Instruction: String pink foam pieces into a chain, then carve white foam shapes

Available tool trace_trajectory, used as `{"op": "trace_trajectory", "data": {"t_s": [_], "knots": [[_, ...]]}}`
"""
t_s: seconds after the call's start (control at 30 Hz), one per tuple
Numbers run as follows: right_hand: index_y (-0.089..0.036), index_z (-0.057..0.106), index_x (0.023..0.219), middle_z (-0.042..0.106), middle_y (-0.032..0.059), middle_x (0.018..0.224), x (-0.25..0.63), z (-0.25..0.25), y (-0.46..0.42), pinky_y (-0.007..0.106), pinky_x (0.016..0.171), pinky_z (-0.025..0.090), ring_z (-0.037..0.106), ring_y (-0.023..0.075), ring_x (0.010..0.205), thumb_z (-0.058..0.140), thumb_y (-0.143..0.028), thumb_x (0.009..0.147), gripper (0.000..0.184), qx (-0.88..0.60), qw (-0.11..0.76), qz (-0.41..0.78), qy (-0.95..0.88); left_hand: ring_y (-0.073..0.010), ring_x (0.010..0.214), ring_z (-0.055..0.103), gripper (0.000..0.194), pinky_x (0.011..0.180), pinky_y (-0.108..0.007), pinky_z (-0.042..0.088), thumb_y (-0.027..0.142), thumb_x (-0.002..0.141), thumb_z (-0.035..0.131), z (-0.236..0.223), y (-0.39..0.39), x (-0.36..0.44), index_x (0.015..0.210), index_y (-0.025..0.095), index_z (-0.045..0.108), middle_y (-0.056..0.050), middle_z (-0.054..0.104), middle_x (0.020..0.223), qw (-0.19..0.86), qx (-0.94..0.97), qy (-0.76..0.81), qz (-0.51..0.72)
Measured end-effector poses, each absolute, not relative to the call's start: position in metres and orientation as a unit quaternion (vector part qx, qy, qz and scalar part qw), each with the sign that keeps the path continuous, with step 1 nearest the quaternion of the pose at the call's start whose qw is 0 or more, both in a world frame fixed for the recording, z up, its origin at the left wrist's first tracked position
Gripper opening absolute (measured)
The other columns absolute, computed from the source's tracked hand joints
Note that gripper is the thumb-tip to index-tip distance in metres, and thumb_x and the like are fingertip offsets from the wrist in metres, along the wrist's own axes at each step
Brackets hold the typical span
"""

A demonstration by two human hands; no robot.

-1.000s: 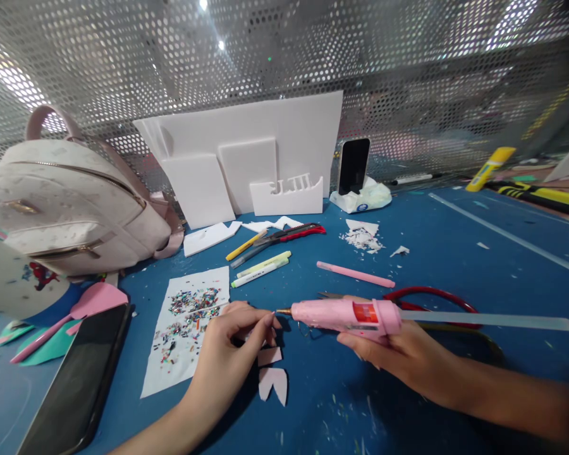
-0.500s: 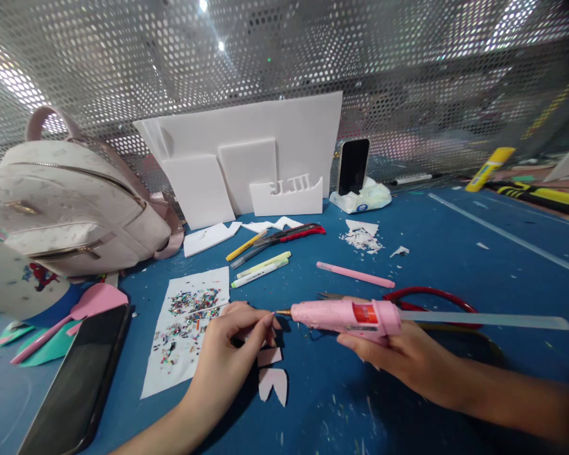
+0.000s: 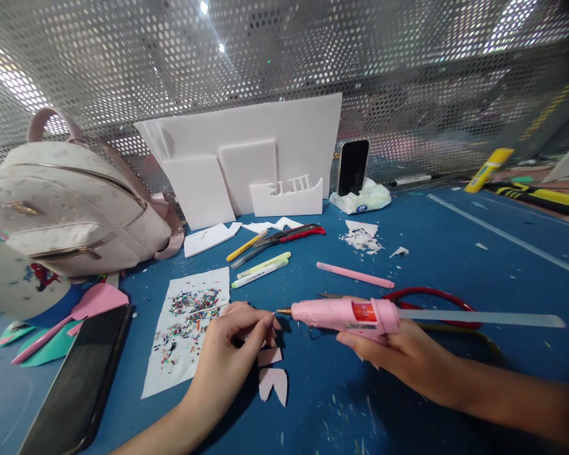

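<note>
1. Your right hand (image 3: 408, 354) gripped the pink glue gun (image 3: 344, 315), which lay across your view, handle end toward three o'clock and brass-coloured nozzle (image 3: 285, 311) toward nine o'clock.
2. Your left hand (image 3: 234, 335) sat just beside the nozzle at about eight o'clock, thumb and forefinger close together; whether they gripped anything could not be told. A sheet of coloured beads (image 3: 162, 373) lay beyond it toward nine o'clock.
3. Below the nozzle, toward six o'clock, a small pink strip (image 3: 270, 357) and a notched pink piece (image 3: 273, 384) lay on the blue surface (image 3: 332, 404), apart from the gun.
4. Done well, this step seemed to call for a steady gun and a light, even squeeze, so that any glue came out in a small amount. The trigger was hidden under your fingers.
5. The tip looked very near your left fingertips; contact could not be judged. Keeping skin clear of the likely hot metal would have been wise, as would resting your left wrist for steadiness.
6. Compared with a second earlier, the clear glue stick (image 3: 481, 317) stuck out a little less toward three o'clock, which suggested it had fed forward. Both hands held nearly the same pose, and the pink pieces had not moved noticeably.
</note>
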State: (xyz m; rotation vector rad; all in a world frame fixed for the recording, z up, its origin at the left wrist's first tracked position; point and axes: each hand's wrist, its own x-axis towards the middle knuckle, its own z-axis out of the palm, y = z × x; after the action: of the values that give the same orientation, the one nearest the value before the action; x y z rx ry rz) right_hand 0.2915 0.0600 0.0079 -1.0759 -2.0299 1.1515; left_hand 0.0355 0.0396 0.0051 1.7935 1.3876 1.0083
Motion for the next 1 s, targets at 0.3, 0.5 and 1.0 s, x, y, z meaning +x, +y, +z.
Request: {"op": "trace_trajectory", "data": {"t_s": [0.3, 0.5, 1.0], "knots": [[-0.021, 0.048, 0.061, 0.041, -0.0046, 0.053, 0.29, 0.01, 0.06, 0.024, 0.042, 0.034, 0.039, 0.0095, 0.047, 0.054, -0.043, 0.093, 0.039, -0.402, 0.288, 0.455, -0.74, -0.0203, 0.071, 0.061, 0.033, 0.072, -0.033, 0.04, 0.035, 0.097, 0.053, 0.006, 0.04, 0.036, 0.074, 0.022, 0.074, -0.003, 0.071, 0.068, 0.334, 0.68, 0.526, 0.386], [-0.02, 0.049, 0.064, 0.044, -0.004, 0.055, 0.292, 0.004, 0.06, 0.025, 0.046, 0.034, 0.041, 0.0097, 0.05, 0.054, -0.045, 0.093, 0.038, -0.398, 0.283, 0.49, -0.722, -0.0198, 0.07, 0.061, 0.033, 0.077, -0.035, 0.039, 0.035, 0.097, 0.053, 0.006, 0.04, 0.036, 0.073, 0.022, 0.073, -0.002, 0.071, 0.067, 0.331, 0.68, 0.531, 0.383], [-0.02, 0.049, 0.066, 0.041, -0.0043, 0.056, 0.293, 0.0, 0.06, 0.026, 0.048, 0.031, 0.036, 0.01, 0.051, 0.054, -0.051, 0.094, 0.042, -0.403, 0.268, 0.528, -0.698, -0.0208, 0.07, 0.061, 0.034, 0.068, -0.032, 0.041, 0.036, 0.095, 0.053, 0.007, 0.04, 0.035, 0.075, 0.02, 0.074, -0.005, 0.07, 0.07, 0.334, 0.677, 0.539, 0.374]]}}
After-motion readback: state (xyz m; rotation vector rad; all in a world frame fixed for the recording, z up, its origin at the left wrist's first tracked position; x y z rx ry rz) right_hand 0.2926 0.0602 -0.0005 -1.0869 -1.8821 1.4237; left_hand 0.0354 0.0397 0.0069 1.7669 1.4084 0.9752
